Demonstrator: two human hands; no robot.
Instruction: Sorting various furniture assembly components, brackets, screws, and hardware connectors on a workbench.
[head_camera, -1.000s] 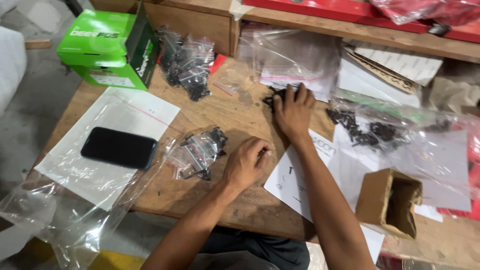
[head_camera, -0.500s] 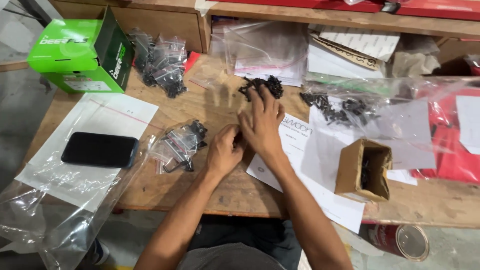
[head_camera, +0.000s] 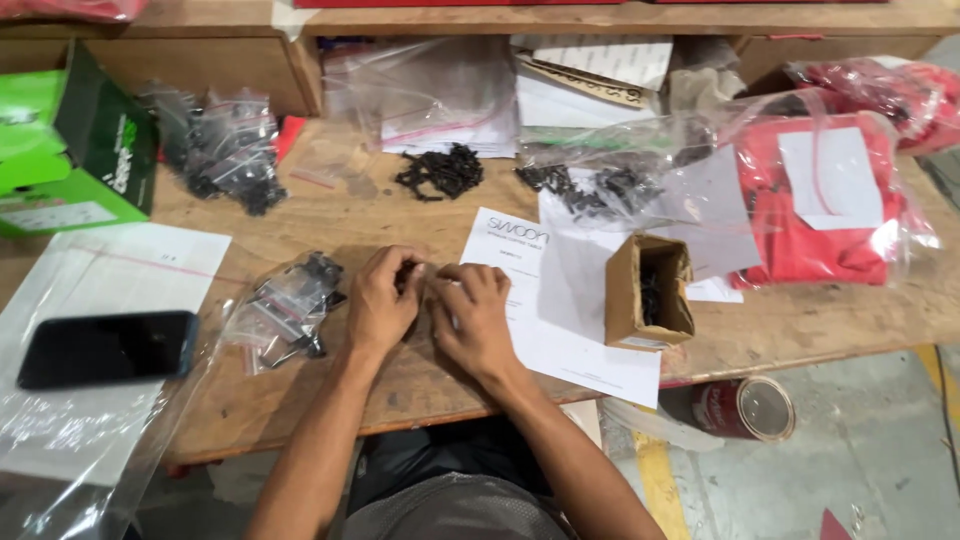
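Hands (head_camera: 385, 300) (head_camera: 470, 310) together, grip unclear, between bagged screws (head_camera: 285, 305) and cardboard box (head_camera: 648, 292).

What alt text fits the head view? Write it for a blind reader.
Left hand and right hand meet fingertip to fingertip over a wooden workbench, pinching something small. Around them lie a pile of black screws, bagged hardware, an open cardboard box and a black phone.
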